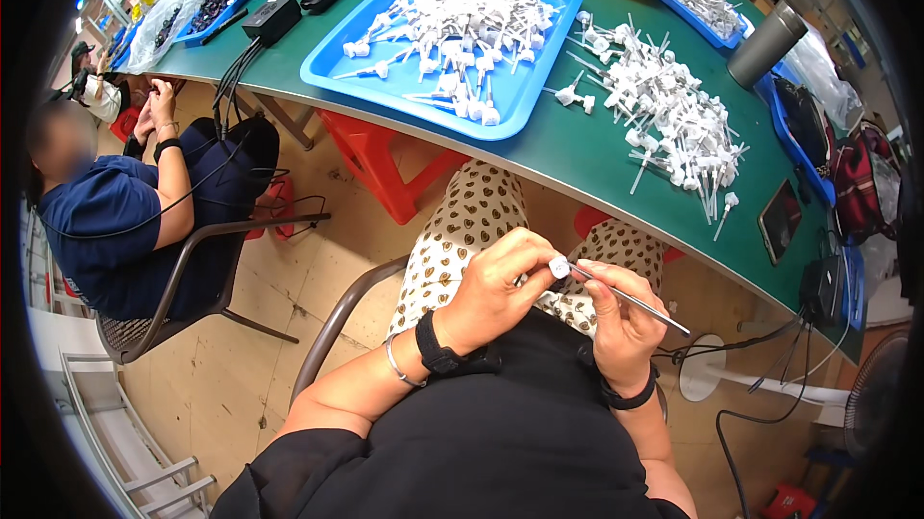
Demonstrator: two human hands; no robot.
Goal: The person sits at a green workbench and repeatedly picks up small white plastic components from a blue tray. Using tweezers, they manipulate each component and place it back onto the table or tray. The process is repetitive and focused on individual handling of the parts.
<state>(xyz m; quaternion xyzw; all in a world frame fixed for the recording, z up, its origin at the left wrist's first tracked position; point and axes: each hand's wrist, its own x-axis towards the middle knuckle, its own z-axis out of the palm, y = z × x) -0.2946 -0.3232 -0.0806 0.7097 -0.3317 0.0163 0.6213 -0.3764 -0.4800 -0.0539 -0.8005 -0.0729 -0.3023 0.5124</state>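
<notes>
Hands meet over the lap, clear of the table edge (577, 194) ahead: left hand (496, 293) pinches a small white part (559, 268), right hand (624, 322) grips thin metal tweezers (630, 300) touching it. Beyond, a blue tray (342, 67) holds more white parts.

black top, heart-print trousers, black wristbands (439, 350), silver bangle (398, 367)
</notes>
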